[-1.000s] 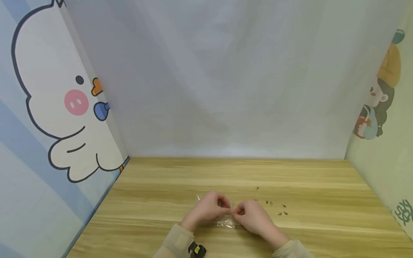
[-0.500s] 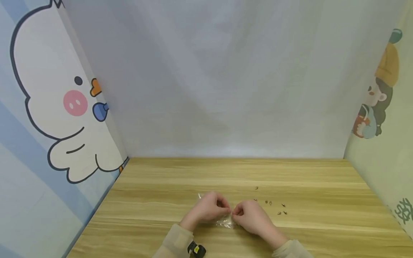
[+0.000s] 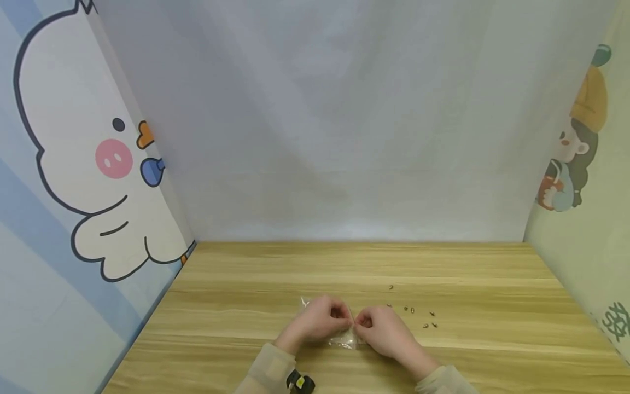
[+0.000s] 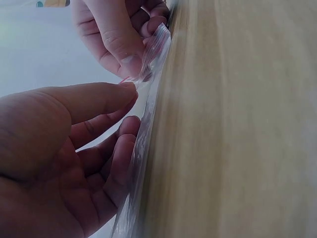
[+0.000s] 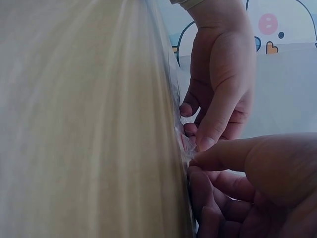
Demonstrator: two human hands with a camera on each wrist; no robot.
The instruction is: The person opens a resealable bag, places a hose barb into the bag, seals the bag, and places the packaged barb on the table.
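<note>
A clear plastic zip bag [image 3: 343, 340] lies on the wooden table, partly hidden under my left hand [image 3: 320, 320]. The thumb and index finger of that hand pinch the bag's edge. Close beside it, my right hand [image 3: 386, 329] pinches the same edge between thumb and index finger, the two sets of fingertips almost meeting. The left wrist view shows the bag [image 4: 157, 52] standing slightly up off the table along its edge, with a thin red line near the fingertips. In the right wrist view, the bag [image 5: 184, 141] is mostly hidden behind the fingers.
Several small metal pieces [image 3: 412, 310] lie scattered on the wooden table [image 3: 236, 284] to the right of and beyond my right hand. A black strapped device [image 3: 300, 382] is at my left wrist. A pale curtain [image 3: 344, 137] hangs behind the table, with cartoon-printed panels on both sides.
Both hands stay at the bag's edge, with only tiny shifts of the fingers and the plastic. The head view has moved very slightly. The metal pieces lie as before.
</note>
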